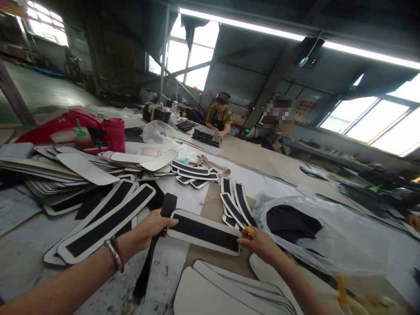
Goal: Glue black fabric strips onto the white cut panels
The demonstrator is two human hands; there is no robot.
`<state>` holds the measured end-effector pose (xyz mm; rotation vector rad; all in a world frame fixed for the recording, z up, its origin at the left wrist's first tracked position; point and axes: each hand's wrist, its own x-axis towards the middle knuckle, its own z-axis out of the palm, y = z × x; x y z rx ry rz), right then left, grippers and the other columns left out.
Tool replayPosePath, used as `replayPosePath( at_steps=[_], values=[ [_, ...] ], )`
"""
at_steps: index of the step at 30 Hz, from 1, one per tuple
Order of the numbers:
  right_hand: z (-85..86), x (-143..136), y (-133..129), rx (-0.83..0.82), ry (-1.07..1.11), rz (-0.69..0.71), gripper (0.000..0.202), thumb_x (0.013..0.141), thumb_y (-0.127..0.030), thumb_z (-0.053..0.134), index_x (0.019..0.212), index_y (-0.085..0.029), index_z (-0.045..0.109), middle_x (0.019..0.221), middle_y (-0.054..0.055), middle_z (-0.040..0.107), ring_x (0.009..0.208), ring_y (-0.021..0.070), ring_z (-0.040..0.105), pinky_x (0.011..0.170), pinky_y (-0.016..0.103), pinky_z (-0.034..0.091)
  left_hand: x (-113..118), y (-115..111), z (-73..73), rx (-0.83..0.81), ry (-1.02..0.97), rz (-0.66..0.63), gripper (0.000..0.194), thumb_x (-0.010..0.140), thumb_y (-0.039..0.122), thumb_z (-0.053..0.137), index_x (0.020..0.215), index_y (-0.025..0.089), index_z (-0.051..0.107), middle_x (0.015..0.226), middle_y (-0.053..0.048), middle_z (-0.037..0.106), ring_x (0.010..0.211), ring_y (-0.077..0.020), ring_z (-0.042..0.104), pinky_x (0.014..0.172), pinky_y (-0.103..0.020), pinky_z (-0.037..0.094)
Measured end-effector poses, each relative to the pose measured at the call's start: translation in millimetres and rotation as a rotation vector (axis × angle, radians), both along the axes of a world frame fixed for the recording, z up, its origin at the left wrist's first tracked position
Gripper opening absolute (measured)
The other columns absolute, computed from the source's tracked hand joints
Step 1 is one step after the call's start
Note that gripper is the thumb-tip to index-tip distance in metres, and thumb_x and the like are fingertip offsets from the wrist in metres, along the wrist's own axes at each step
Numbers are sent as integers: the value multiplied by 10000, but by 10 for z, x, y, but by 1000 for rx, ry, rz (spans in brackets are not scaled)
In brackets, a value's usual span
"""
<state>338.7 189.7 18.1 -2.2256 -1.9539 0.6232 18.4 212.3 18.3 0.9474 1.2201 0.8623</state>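
Observation:
A long white panel (203, 232) with rounded corners and a black strip along its middle is stretched between my hands. My left hand (156, 226) pinches its left end, thumb on top. A black strip (169, 204) shows just behind that hand, and another black strip (143, 273) trails down below it; whether the hand holds them I cannot tell. My right hand (257, 243) grips the panel's right end, with a thin yellow tool (248, 229) sticking out between its fingers. Left of me lie similar strip-bearing panels (108, 223); more curved ones (236, 203) lie beyond my right hand.
Plain white panels (210, 291) are fanned out in front of me. Piled white pieces (75, 170) cover the left side, near a red jar (114, 134). A clear plastic bag (341, 236) with black material lies right. Across the table, a person (219, 117) handles stacked dark pieces (206, 135).

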Motion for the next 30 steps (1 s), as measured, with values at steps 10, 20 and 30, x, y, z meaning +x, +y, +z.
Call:
replayPosePath(
  at_steps=[10, 20, 30],
  values=[
    [605, -190, -179, 130, 539, -44, 267, 672, -406, 599, 716, -146, 556, 629, -5, 564, 614, 150, 528, 566, 236, 383, -195, -173, 392, -87, -78, 112, 353, 571, 303, 766, 717, 191, 465, 646, 34, 549, 512, -106, 522, 439, -226, 471],
    [827, -455, -890, 247, 666, -47, 311, 764, -396, 552, 943, -142, 575, 897, 67, 645, 861, 231, 581, 774, 322, 446, -290, -714, 493, -117, -244, 0, 411, 636, 284, 740, 984, 218, 530, 1089, -48, 612, 974, -274, 581, 788, -469, 548],
    [899, -428, -1399, 273, 456, 6, 276, 835, -421, 445, 894, -164, 528, 885, 58, 610, 820, 204, 556, 726, 300, 418, -280, -1166, 446, -147, -215, 2, 350, 651, 301, 723, 938, 183, 562, 1055, -70, 627, 939, -282, 598, 775, -447, 552]
  ],
)
